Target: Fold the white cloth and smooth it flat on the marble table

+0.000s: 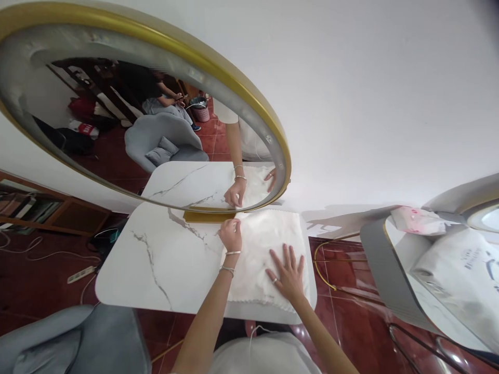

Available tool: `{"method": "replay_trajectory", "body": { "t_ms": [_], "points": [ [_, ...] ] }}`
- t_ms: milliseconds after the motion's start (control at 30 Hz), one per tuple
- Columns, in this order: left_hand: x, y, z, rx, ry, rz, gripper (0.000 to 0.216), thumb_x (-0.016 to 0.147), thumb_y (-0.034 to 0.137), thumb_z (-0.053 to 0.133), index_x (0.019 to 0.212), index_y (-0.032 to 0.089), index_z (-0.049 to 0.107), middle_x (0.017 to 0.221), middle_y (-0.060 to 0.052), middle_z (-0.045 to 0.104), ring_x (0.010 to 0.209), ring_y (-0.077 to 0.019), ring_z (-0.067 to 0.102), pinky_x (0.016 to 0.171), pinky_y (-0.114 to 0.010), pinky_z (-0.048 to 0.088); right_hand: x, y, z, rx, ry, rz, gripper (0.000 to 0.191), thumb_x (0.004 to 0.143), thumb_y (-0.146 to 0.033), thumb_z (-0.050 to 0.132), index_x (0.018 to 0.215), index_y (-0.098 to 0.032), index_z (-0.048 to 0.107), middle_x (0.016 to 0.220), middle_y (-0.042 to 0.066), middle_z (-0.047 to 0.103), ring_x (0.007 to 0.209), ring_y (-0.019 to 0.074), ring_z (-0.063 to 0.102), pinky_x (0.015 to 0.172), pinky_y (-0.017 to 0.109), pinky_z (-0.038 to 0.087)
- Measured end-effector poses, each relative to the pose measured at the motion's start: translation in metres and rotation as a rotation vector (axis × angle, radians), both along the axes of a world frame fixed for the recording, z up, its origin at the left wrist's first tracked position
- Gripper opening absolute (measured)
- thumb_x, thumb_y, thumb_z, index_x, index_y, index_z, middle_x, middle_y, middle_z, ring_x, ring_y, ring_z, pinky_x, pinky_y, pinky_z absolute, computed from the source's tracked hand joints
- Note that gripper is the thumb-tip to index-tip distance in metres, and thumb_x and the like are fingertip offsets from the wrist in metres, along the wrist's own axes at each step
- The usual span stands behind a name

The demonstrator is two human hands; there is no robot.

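A white cloth (pixel 259 234) with a wavy edge lies spread over the right part of a marble-patterned tabletop (pixel 128 270). At the cloth's far left corner, my left hand (pixel 231 236) is closed in a pinch on the edge; the fingertips are partly hidden. My right hand (pixel 287 275) rests flat on the cloth's right half, fingers spread. Slight wrinkles show in the fabric between the hands.
A large gold-rimmed mirror (pixel 249 88) leans over the table's far side on a gold base (pixel 208 216). Its glass reflects a seated person. A grey chair (pixel 109 337) stands at left. At right, another table holds a white bag (pixel 463 275).
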State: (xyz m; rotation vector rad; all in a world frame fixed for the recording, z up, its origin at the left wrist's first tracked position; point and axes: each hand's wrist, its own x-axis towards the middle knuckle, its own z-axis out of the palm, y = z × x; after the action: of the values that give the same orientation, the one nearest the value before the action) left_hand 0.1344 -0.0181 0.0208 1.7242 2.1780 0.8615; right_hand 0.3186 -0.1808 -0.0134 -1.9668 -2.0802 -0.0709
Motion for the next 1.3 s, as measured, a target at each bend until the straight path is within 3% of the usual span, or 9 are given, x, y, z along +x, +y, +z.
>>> {"method": "replay_trajectory", "body": {
  "t_ms": [100, 167, 300, 467, 600, 667, 767, 1000, 1300],
  "points": [
    [-0.003, -0.004, -0.003, 0.076, 0.012, 0.082, 0.032, 0.094, 0.025, 0.039, 0.106, 0.018, 0.067, 0.11, -0.013, 0.061, 0.104, -0.0252, 0.056, 0.088, -0.04, 0.042, 0.006, 0.025, -0.002, 0.047, 0.058, -0.02, 0.052, 0.094, -0.048, 0.044, 0.143, -0.028, 0.041, 0.136, 0.012, 0.05, 0.129, 0.0301, 0.04, 0.11, 0.062, 0.017],
    [-0.001, -0.01, -0.01, 0.14, 0.053, 0.012, 0.037, 0.095, 0.023, 0.034, 0.116, 0.015, 0.064, 0.114, -0.016, 0.058, 0.11, -0.0256, 0.054, 0.094, -0.041, 0.041, 0.009, 0.045, -0.004, 0.084, 0.104, -0.057, 0.052, 0.094, -0.047, 0.044, 0.142, -0.026, 0.043, 0.124, 0.012, 0.056, 0.121, 0.0285, 0.044, 0.111, 0.06, 0.02],
    [0.013, -0.016, -0.026, 0.181, 0.199, -0.33, 0.041, 0.096, 0.031, 0.037, 0.131, 0.016, 0.053, 0.133, -0.015, 0.052, 0.129, -0.0263, 0.043, 0.106, -0.043, 0.036, 0.01, 0.076, -0.009, 0.131, 0.165, -0.072, 0.059, 0.094, -0.048, 0.043, 0.146, -0.022, 0.034, 0.143, 0.015, 0.04, 0.135, 0.0301, 0.031, 0.108, 0.051, 0.032],
    [0.013, -0.015, -0.038, 0.095, 0.322, -0.368, 0.054, 0.095, 0.037, 0.04, 0.145, 0.017, 0.035, 0.149, -0.013, 0.039, 0.138, -0.0278, 0.034, 0.115, -0.049, 0.024, 0.003, 0.082, -0.014, 0.086, 0.066, -0.057, 0.061, 0.096, -0.048, 0.039, 0.15, -0.023, 0.025, 0.154, 0.015, 0.022, 0.143, 0.0314, 0.016, 0.111, 0.051, 0.025],
    [-0.007, -0.015, -0.039, 0.076, 0.326, -0.387, 0.055, 0.094, 0.039, 0.041, 0.146, 0.019, 0.035, 0.149, -0.013, 0.038, 0.139, -0.0282, 0.033, 0.116, -0.05, 0.021, -0.015, 0.085, -0.012, 0.066, 0.069, -0.106, 0.063, 0.092, -0.054, 0.043, 0.149, -0.027, 0.03, 0.147, 0.015, 0.034, 0.137, 0.0345, 0.027, 0.109, 0.056, 0.024],
    [-0.02, -0.016, -0.038, 0.082, 0.317, -0.409, 0.054, 0.095, 0.038, 0.041, 0.145, 0.02, 0.035, 0.15, -0.012, 0.038, 0.139, -0.0274, 0.033, 0.117, -0.05, 0.02, -0.028, 0.094, -0.01, 0.065, 0.092, -0.141, 0.062, 0.092, -0.055, 0.043, 0.147, -0.028, 0.034, 0.141, 0.015, 0.04, 0.131, 0.0344, 0.033, 0.108, 0.058, 0.025],
    [-0.044, -0.018, -0.035, 0.094, 0.303, -0.464, 0.053, 0.095, 0.035, 0.04, 0.146, 0.021, 0.035, 0.151, -0.01, 0.036, 0.141, -0.0256, 0.031, 0.118, -0.048, 0.019, -0.05, 0.111, -0.008, 0.06, 0.114, -0.151, 0.06, 0.094, -0.051, 0.04, 0.148, -0.024, 0.034, 0.148, 0.015, 0.033, 0.136, 0.0337, 0.028, 0.108, 0.053, 0.026],
    [-0.124, -0.018, -0.03, 0.062, 0.291, -0.414, 0.056, 0.093, 0.037, 0.043, 0.146, 0.019, 0.035, 0.156, -0.013, 0.026, 0.145, -0.0274, 0.02, 0.116, -0.049, 0.022, -0.129, 0.118, -0.004, 0.011, 0.088, 0.043, 0.072, 0.097, -0.045, 0.034, 0.153, -0.012, 0.002, 0.157, 0.013, 0.021, 0.146, 0.0254, 0.009, 0.116, 0.049, 0.014],
    [-0.238, 0.019, -0.03, 0.015, 0.343, -0.36, 0.059, 0.092, 0.041, 0.043, 0.145, 0.016, 0.036, 0.154, -0.016, 0.029, 0.144, -0.0291, 0.023, 0.115, -0.049, 0.024, -0.247, 0.146, 0.001, -0.059, 0.13, 0.171, 0.065, 0.095, -0.041, 0.039, 0.151, -0.011, 0.022, 0.158, 0.012, 0.016, 0.147, 0.0288, 0.002, 0.117, 0.05, 0.011]
  ]
}}
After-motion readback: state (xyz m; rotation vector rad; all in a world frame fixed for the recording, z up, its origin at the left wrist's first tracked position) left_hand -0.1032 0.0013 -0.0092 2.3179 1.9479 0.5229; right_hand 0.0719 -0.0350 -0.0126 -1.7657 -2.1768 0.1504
